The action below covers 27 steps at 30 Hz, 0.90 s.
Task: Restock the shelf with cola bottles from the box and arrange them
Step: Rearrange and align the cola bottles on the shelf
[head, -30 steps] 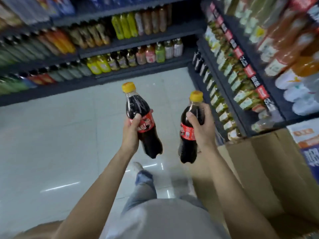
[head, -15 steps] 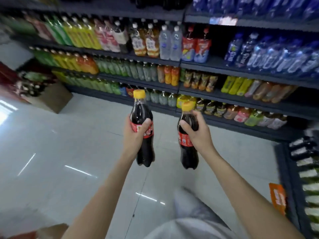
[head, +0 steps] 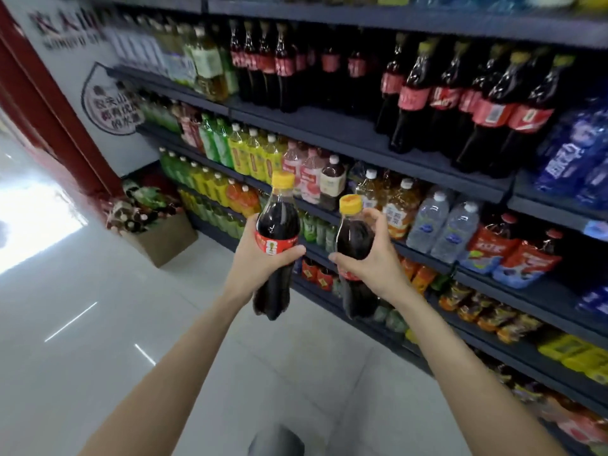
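Nearest to you, both forearms reach forward over the pale tiled floor [head: 98, 324]. Your left hand [head: 260, 258] wraps its fingers [head: 289, 253] round the red label of a cola bottle [head: 276, 245], held in the air in front of the shelf; its long axis stands nearly upright, yellow cap up, base leaning slightly down toward you. Your right hand [head: 371, 261] grips a second cola bottle [head: 353, 238] round its middle, thumb on the near side, fingers curled over the shoulder; it too points cap up, tilted a little to the left. The two bottles hang side by side, close but apart.

Beyond them runs the dark shelf [head: 362, 139] with its tiers packed with drinks. On an upper tier stand the larger cola bottles [head: 493, 106], with a bare stretch of board to their left. Water bottles [head: 441, 225] stand just right of your right hand. Far left on the floor sits a cardboard box [head: 164, 238] by the shelf's end.
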Available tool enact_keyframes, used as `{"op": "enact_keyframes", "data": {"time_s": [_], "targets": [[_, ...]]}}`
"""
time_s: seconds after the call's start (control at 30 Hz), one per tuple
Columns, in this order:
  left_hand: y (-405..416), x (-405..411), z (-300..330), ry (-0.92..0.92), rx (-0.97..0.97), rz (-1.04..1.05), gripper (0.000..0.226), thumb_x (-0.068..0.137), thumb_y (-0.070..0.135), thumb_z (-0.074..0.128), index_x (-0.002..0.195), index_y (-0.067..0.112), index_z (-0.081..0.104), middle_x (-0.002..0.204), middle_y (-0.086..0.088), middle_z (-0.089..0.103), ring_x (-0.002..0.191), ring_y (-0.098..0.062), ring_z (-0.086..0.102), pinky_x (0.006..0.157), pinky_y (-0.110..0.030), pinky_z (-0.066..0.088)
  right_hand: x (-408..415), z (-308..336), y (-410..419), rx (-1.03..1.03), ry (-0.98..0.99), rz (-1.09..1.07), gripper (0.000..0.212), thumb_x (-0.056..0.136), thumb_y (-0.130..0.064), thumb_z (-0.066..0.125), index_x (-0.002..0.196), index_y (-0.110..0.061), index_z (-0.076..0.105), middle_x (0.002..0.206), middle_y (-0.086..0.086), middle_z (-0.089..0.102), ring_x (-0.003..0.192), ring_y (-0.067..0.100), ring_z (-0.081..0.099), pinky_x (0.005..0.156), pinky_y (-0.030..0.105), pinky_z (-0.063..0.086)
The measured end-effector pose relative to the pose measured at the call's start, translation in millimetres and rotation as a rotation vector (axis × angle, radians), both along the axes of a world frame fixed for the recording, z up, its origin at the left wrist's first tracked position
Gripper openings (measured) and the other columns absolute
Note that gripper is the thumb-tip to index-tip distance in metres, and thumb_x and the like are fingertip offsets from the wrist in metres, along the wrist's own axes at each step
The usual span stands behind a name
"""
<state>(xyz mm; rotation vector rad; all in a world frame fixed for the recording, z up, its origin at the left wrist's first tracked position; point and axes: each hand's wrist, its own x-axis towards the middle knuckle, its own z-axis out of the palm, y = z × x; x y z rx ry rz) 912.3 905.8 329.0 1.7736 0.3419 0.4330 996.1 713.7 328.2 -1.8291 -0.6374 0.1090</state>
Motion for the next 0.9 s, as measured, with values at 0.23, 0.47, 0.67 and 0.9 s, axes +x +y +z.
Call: {"op": "enact_keyframes", "data": {"time_s": [0.23, 0.47, 0.67, 0.9], "targets": [[111.0, 155.2, 39.0, -0.212, 0.025, -0.081, 0.066, 0.059, 0.036, 0.085, 0.112, 0.035, 0.045, 0.109, 0.013, 0.058, 0.096, 0.009, 0.058, 0.081, -0.009, 0.045, 136.4, 43.8, 96.1, 0.104, -0.151, -0.183, 0.067, 0.077, -0.022, 0.077, 0.122, -0.027, 0.027, 0.121, -0.016, 0.042, 0.107, -0.014, 0.044, 0.088, 0.004, 0.032], [168.9, 304.5, 63.0, -0.377, 0.067, -0.248, 0.069, 0.07, 0.02, 0.081, 0.122, 0.023, 0.037, 0.112, 0.016, 0.05, 0.099, 0.02, 0.05, 0.083, -0.001, 0.038, 240.7, 72.5, 162.4, 0.234, -0.26, -0.647, 0.067, 0.078, -0.027, 0.077, 0.123, -0.03, 0.028, 0.123, -0.017, 0.042, 0.11, -0.012, 0.041, 0.094, 0.008, 0.028], [152.8, 404.4, 63.7, -0.501, -0.037, -0.301, 0.075, 0.068, 0.032, 0.081, 0.126, 0.02, 0.035, 0.117, 0.02, 0.048, 0.106, 0.018, 0.048, 0.089, -0.005, 0.038, 308.9, 77.9, 181.3, 0.31, -0.35, -0.876, 0.07, 0.077, -0.022, 0.078, 0.128, -0.018, 0.03, 0.128, -0.007, 0.042, 0.112, -0.009, 0.042, 0.096, 0.003, 0.029], [110.0, 489.5, 46.4, -0.384, -0.091, -0.508, 0.082, 0.076, 0.042, 0.072, 0.137, 0.013, 0.025, 0.129, -0.005, 0.05, 0.116, -0.01, 0.053, 0.098, -0.022, 0.043, 364.1, 65.9, 181.9, 0.267, -0.418, -0.935, 0.062, 0.079, -0.022, 0.076, 0.123, -0.017, 0.032, 0.124, -0.003, 0.041, 0.114, 0.003, 0.04, 0.095, 0.004, 0.028]]}}
